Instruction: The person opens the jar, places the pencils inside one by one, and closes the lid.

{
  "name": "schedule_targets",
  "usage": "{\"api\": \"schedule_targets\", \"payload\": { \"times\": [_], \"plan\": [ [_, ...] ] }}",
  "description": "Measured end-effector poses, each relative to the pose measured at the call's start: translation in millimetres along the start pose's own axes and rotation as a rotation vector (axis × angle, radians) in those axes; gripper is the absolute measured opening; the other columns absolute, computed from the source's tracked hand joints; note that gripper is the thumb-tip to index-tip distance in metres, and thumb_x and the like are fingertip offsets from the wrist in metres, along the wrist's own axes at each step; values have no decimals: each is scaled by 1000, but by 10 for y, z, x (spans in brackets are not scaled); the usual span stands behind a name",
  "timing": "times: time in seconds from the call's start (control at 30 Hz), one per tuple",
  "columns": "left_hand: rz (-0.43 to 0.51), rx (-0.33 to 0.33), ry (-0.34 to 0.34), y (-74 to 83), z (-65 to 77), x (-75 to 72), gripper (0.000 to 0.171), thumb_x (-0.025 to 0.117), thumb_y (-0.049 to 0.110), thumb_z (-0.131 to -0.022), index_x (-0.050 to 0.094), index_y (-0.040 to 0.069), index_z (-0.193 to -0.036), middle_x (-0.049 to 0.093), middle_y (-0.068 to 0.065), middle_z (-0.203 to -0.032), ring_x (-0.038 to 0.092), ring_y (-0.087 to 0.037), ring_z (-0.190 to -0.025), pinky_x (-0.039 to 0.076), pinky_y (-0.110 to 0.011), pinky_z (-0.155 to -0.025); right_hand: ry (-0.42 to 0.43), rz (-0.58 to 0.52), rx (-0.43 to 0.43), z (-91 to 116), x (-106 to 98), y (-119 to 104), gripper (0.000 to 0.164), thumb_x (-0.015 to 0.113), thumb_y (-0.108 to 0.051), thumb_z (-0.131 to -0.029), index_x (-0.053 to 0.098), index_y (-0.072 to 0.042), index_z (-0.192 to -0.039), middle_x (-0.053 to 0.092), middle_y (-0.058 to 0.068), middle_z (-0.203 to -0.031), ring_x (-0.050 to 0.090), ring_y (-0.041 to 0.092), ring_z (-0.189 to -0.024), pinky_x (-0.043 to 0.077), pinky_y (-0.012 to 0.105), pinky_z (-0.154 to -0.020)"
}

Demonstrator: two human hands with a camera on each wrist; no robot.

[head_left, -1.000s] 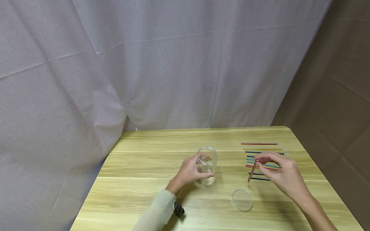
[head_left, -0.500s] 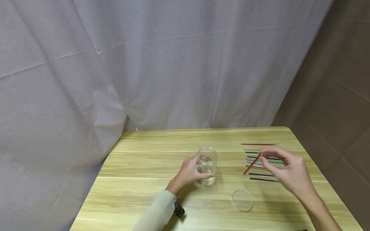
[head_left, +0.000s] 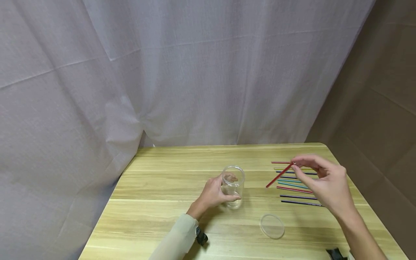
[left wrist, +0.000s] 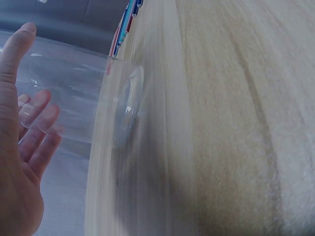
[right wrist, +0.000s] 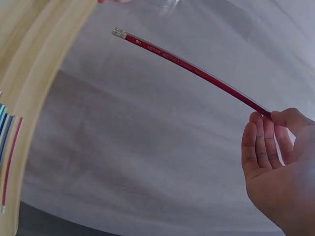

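Note:
My left hand [head_left: 214, 191] grips a clear plastic jar [head_left: 234, 189] that stands upright on the table, thumb and fingers around its side. In the left wrist view the jar's base [left wrist: 130, 105] meets the wood. Up off the table, my right hand [head_left: 326, 180] pinches a red pencil [head_left: 279, 175] by one end between thumb and fingertips. The pencil slants down to the left, toward the jar. Seen in the right wrist view, the pencil [right wrist: 197, 72] has its metal-and-eraser end [right wrist: 119, 33] pointing away from the fingers.
Below the right hand, several coloured pencils [head_left: 297, 196] lie in a row on the wooden table [head_left: 162, 224]. A clear round lid [head_left: 272, 226] lies flat nearer the front. Grey curtain [head_left: 195, 90] hangs behind, with a brown panel [head_left: 383, 126] on the right.
My right hand has risen toward the far side of the table with the red pencil. The pencil now leans more toward level. The left hand and jar have stayed put.

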State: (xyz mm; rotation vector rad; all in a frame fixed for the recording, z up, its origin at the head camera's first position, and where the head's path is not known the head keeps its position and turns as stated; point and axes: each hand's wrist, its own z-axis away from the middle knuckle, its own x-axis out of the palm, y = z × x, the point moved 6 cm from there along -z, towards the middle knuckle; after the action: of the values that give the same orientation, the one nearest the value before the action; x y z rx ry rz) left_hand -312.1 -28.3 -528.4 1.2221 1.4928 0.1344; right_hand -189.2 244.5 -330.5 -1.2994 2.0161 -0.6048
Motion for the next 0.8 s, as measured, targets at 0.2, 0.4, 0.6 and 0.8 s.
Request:
{"api": "schedule_targets", "payload": {
  "times": [0.2,0.4,0.6,0.8],
  "plan": [
    [10,3,-7,26,7,7,63,95,46,-78,65,26,-130,73,16,-123,68,-5,-109,55,-28,-89,25,-4,-9,-100,-10,-62,34,75,29,-77,75,9,-104,77,6,-94,73,8,-86,54,15,-83],
    [1,1,-2,30,3,6,65,95,47,-78,63,28,-131,73,17,-124,68,-5,-108,54,-29,-89,46,-210,-37,-198,-21,-132,30,71,31,-78,71,18,-104,77,12,-95,73,13,-84,55,16,-78],
    [-8,0,-4,28,9,0,65,94,48,-78,63,28,-131,73,16,-124,68,-5,-109,54,-29,-89,56,-325,-70,-279,2,-205,28,72,30,-78,69,21,-105,77,16,-96,73,17,-83,56,17,-77],
    [-2,-4,-10,25,13,-4,66,94,49,-78,63,26,-131,73,16,-124,69,-5,-108,54,-28,-89,67,-388,-71,-355,25,-271,27,70,30,-79,68,23,-105,77,17,-94,73,19,-82,57,18,-74]
  ]
}}
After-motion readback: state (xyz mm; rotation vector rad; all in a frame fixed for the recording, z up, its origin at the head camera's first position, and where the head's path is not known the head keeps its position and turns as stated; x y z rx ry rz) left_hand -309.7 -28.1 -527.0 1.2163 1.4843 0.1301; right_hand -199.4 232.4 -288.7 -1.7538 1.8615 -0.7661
